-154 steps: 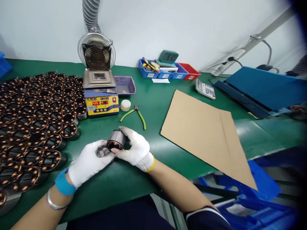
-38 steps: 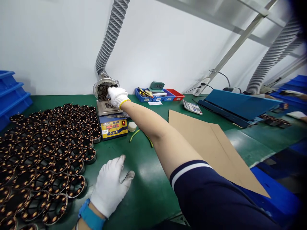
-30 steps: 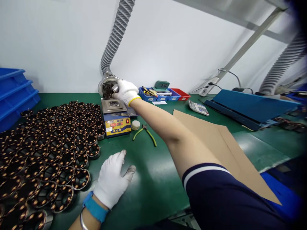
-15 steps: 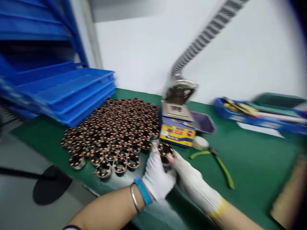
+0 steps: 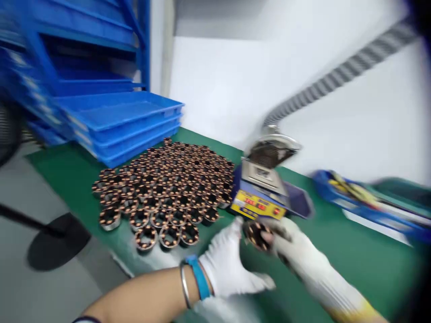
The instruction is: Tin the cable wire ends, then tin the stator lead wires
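Observation:
My right hand, in a white knit glove with a yellow cuff, is closed on a dark ring-shaped stator with copper-coloured spots around its rim. The stator is tilted and somewhat blurred, in front of the solder pot with its yellow panel and lit red digits. My left hand, white-gloved with a blue band and a metal bangle at the wrist, is open just left of the stator, thumb and fingers spread. Many similar stators stand packed together on the green mat to the left.
Stacked blue trays stand at the back left, beside a blue rack. A striped flexible duct leads to a metal hood above the pot. At right lies a blue bin holding tools. A black round base stands on the floor.
My hands have moved apart: the left has let go of the stator and opened, while the right carries it rightward and tilts it. The camera view has turned, and the pliers are now out of sight.

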Tool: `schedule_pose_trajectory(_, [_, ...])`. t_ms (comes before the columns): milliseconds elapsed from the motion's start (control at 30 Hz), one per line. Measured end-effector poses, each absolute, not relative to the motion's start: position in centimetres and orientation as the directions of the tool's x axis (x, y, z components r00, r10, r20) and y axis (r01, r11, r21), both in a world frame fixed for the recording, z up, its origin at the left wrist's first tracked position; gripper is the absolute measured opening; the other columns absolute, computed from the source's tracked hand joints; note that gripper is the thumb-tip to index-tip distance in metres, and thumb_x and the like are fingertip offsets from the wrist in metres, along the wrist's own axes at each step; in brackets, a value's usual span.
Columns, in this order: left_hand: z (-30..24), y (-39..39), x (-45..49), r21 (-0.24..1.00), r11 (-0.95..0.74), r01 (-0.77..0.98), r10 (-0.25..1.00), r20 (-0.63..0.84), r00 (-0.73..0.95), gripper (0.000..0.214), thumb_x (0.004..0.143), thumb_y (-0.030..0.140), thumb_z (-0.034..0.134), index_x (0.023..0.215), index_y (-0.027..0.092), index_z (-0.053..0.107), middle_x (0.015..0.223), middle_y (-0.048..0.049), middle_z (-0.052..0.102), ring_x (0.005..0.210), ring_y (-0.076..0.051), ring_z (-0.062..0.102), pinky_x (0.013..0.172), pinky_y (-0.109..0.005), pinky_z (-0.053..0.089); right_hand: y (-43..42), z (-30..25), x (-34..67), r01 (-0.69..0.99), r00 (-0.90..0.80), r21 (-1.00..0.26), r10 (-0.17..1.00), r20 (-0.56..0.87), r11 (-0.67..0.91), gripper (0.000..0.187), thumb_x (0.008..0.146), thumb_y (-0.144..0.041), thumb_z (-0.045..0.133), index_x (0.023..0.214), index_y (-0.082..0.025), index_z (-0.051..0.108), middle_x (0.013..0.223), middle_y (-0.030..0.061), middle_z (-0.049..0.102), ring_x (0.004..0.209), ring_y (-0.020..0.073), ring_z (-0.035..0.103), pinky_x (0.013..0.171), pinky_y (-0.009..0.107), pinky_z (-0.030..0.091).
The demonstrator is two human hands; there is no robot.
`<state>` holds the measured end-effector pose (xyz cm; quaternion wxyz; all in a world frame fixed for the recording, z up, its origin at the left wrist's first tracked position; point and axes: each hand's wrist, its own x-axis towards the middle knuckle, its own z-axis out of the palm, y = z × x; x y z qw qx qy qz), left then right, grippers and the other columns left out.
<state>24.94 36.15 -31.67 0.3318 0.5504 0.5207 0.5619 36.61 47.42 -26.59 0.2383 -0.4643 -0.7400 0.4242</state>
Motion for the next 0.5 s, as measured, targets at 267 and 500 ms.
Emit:
schedule_pose_trajectory(267, [-33.4,35.5,24.2,0.364,-0.246,0.898,0.960,0.220,0.173,0.080,0.067,0.048,0.065,0.134,0.011,0.044,0.145,-0.0186,0.034,0.136,-0.037,0.024,0.110,-0.057,0.019,57.6,-17.0,34.6,0.804,-0.207,-0.446,0.888,0.411,0.393,0.051,0.067,-0.050,0.060,0.110,-0.023,0.064,0.102,0.0043,0.067,0.096,0.0213,0.062,0.080,0.029,0.048])
schedule_pose_trajectory(500, [-32.4,35.4,24.4,0.267,-0.243,0.933,0.961,0.198,0.193,0.075,0.071,0.044,0.060,0.135,0.007,0.043,0.141,-0.0208,0.039,0.133,-0.038,0.030,0.108,-0.056,0.024,61.9,-17.0,32.7,0.847,-0.257,-0.326,0.861,0.439,0.419,0.043,0.068,-0.044,0.059,0.105,-0.022,0.064,0.095,0.0032,0.068,0.087,0.0199,0.062,0.073,0.026,0.047])
